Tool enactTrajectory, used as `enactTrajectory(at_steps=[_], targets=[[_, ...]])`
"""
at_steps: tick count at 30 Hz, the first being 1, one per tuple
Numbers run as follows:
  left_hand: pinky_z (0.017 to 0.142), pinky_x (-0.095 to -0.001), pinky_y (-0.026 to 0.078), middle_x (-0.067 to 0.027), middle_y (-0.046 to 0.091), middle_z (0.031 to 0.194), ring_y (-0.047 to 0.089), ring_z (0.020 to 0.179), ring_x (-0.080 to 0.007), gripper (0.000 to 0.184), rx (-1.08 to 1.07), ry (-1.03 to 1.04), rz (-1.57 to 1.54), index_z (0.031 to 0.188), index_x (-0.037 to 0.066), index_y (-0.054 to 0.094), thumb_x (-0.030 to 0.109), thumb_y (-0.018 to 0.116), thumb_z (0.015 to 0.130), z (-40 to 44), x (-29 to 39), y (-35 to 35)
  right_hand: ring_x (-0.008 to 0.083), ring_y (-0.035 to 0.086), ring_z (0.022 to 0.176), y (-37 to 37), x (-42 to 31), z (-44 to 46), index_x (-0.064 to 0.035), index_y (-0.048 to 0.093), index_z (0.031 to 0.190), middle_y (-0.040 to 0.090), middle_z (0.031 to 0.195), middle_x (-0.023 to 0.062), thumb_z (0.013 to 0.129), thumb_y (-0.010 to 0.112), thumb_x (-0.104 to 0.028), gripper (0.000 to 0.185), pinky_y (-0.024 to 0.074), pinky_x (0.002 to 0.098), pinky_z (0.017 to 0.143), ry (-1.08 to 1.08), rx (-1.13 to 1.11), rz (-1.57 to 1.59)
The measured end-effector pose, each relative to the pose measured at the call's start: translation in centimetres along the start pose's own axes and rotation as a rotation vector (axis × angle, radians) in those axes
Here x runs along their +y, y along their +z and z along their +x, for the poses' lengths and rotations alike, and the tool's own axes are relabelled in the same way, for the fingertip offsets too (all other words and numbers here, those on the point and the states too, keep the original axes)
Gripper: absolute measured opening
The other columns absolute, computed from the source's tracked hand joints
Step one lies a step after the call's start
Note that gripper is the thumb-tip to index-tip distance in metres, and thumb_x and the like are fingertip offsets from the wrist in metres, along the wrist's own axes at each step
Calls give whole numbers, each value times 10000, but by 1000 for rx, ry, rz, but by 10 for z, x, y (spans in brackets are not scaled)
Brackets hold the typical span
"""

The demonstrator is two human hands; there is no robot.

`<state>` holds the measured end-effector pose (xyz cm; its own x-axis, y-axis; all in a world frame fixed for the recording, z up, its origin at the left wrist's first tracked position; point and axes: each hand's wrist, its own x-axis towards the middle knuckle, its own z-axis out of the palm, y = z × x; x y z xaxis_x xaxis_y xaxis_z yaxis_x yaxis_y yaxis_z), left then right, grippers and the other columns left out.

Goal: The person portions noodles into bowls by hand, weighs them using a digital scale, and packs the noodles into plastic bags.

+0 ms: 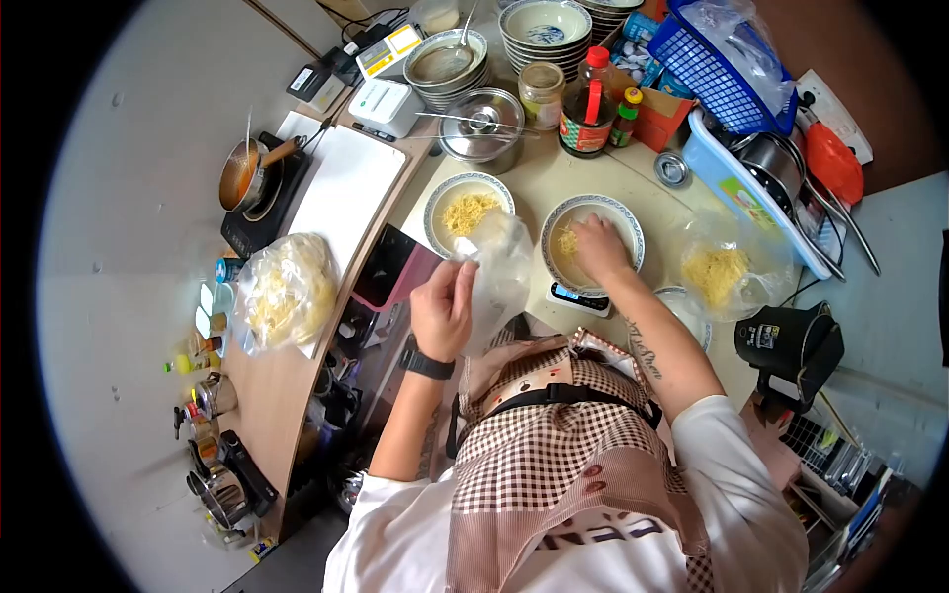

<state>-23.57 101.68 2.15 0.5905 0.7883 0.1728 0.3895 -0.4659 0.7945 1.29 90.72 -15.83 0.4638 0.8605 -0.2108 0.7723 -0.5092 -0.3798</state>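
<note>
My left hand (444, 308) pinches the edge of a clear plastic bag (502, 272), which hangs down in front of my apron. My right hand (601, 249) reaches into a patterned bowl (633, 223), its fingers bunched on a small clump of yellow noodles (567, 240). Under that bowl is a digital kitchen scale (581, 298) with a lit display. To the left stands a second bowl (433, 215) with a larger heap of noodles (469, 211), partly overlapped by the bag. On the right lies another clear bag with yellow noodles (716, 275).
A lidded steel pot (481, 130), a glass jar (541, 96), a red-capped sauce bottle (587, 109) and stacked bowls (546, 35) line the back. A blue bin (759, 193) stands right. On the left counter are a big noodle bag (288, 292) and a saucepan (240, 178) on a burner.
</note>
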Motion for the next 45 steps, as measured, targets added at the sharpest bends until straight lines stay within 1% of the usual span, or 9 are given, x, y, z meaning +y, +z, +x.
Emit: enactTrajectory(at_steps=[6,10,18,26,30,33,34,37,45], targets=[[490,-380,433,-173,558,591,577,492,-322,132,-37,132,91,1076,47,685,115,650,969,23,13,20,238,698,806,-46,22,-1,13,659,1172,705,865,98,791,614,-18,385,571,371,765,215,-23,1001],[528,-433,498,-202,631,666,666,605,-364,134,-21,277,199,1078,66,681,127,643,965,39,19,48,191,706,759,-105,45,-18,20,646,1123,701,924,104,792,620,-21,335,591,322,665,144,-191,1664],[496,-424,487,-194,624,654,642,573,-365,97,-63,444,177,1029,57,673,114,624,969,56,47,118,234,726,841,-179,39,-78,23,575,1262,701,1048,140,833,686,-97,459,632,353,715,102,-11,1890],[528,-406,520,-147,661,708,661,572,-314,207,-246,650,14,1085,68,686,15,631,892,31,75,143,242,730,839,-61,10,-40,-20,642,1139,724,1011,114,956,647,-183,245,619,348,723,108,-404,2658],[546,-345,491,-103,618,692,628,573,-245,166,-379,753,-84,1070,44,681,6,612,924,17,57,155,175,656,994,-49,0,-33,-13,597,1307,685,1070,60,871,769,-283,541,534,316,893,101,129,2156],[587,-302,464,-53,587,712,567,611,-166,128,-285,151,-356,1027,11,664,78,557,1007,21,45,159,192,638,1051,-69,-6,-37,-25,580,1354,681,1132,85,851,782,-265,593,506,343,947,330,367,1675],[648,-263,433,-22,567,768,515,703,-110,241,-203,62,-417,1004,-6,655,176,511,1066,30,53,154,234,665,1047,-71,-3,-44,-18,559,1376,698,1155,153,833,769,-245,624,512,359,927,198,515,1137],[729,-247,419,1,603,839,534,818,-96,282,-142,-47,-435,964,20,653,261,544,1061,49,-4,166,382,656,1107,-81,-2,-69,29,583,1336,671,1183,266,904,624,-181,483,523,419,953,186,311,513],[844,-266,410,-4,601,955,546,916,-107,172,-335,-226,-835,928,24,642,168,600,1012,36,-12,147,388,699,894,-116,8,-83,17,658,1142,659,1113,241,877,565,-85,299,564,472,813,169,190,-34]])
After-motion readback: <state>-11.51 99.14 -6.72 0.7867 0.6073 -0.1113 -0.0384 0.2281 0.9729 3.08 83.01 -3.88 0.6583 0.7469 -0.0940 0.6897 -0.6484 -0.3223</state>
